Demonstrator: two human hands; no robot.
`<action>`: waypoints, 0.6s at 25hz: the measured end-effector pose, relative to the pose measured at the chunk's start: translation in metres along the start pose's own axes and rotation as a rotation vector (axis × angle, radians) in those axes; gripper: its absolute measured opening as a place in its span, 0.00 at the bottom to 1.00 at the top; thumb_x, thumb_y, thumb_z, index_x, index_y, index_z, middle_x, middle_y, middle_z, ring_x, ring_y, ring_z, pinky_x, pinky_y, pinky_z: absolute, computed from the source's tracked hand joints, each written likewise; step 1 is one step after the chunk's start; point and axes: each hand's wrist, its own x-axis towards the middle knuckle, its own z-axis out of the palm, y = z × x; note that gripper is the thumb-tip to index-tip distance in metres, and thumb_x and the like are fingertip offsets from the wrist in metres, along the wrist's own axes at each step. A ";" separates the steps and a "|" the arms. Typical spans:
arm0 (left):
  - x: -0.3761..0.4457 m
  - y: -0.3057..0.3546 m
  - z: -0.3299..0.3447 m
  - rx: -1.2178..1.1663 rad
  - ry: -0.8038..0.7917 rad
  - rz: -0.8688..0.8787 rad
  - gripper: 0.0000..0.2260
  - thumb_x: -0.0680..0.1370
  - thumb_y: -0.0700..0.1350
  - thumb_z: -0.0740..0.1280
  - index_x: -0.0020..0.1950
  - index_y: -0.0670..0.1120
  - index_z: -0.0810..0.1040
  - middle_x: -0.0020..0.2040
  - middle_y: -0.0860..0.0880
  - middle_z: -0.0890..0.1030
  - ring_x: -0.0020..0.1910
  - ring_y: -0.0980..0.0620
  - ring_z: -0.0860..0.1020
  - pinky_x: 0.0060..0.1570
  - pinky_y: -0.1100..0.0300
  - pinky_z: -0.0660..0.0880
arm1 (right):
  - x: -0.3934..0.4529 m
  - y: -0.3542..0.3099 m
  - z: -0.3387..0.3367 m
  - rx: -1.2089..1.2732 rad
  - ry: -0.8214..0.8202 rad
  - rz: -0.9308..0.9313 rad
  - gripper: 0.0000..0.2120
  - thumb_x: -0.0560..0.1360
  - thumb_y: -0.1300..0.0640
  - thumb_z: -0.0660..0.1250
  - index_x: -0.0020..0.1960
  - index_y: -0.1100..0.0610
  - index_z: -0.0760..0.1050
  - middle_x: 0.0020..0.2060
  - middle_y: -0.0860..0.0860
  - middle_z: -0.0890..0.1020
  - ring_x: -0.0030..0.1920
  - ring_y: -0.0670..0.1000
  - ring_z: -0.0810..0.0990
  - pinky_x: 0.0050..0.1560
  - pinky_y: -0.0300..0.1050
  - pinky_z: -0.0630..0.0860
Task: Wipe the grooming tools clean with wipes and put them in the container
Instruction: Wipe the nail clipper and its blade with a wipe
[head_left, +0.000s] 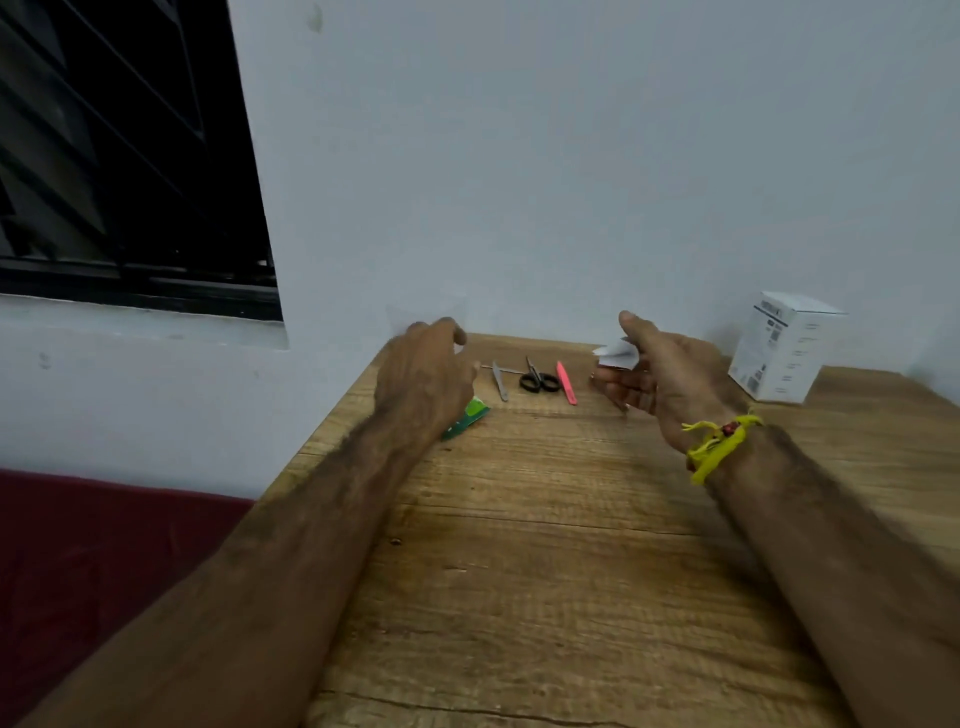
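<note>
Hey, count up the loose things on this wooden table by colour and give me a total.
Silver: 1, the metal tool
Black: 1, the scissors
Pink: 1, the nail file
Green: 1, the wipes packet
White: 2, the box and the wipe held in the right hand
Total: 6

Pale wall (571, 156); dark louvred window (119, 156); wooden table (545, 571).

You were in a home room: a wooden table (545, 571) stood against a plain painted wall (571, 156), beside a louvred window (114, 156).
</note>
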 end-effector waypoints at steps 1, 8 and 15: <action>-0.005 0.008 0.004 -0.114 0.027 0.103 0.13 0.78 0.50 0.71 0.62 0.49 0.79 0.55 0.50 0.81 0.51 0.54 0.78 0.49 0.59 0.76 | 0.000 -0.003 -0.004 0.013 0.014 -0.015 0.11 0.75 0.52 0.74 0.45 0.61 0.79 0.40 0.62 0.86 0.33 0.53 0.85 0.34 0.43 0.82; -0.027 0.057 0.026 -0.916 -0.129 0.087 0.10 0.82 0.45 0.67 0.62 0.45 0.80 0.47 0.50 0.86 0.45 0.54 0.85 0.39 0.62 0.81 | -0.014 -0.016 -0.005 0.003 -0.303 0.025 0.14 0.75 0.76 0.61 0.58 0.66 0.73 0.52 0.66 0.82 0.44 0.59 0.85 0.43 0.47 0.84; -0.020 0.049 0.027 -0.846 -0.216 0.134 0.11 0.80 0.45 0.70 0.62 0.47 0.82 0.48 0.51 0.86 0.44 0.54 0.85 0.37 0.65 0.78 | -0.017 -0.015 -0.003 -0.112 -0.472 -0.025 0.16 0.80 0.73 0.59 0.66 0.63 0.65 0.54 0.64 0.82 0.48 0.58 0.86 0.48 0.49 0.84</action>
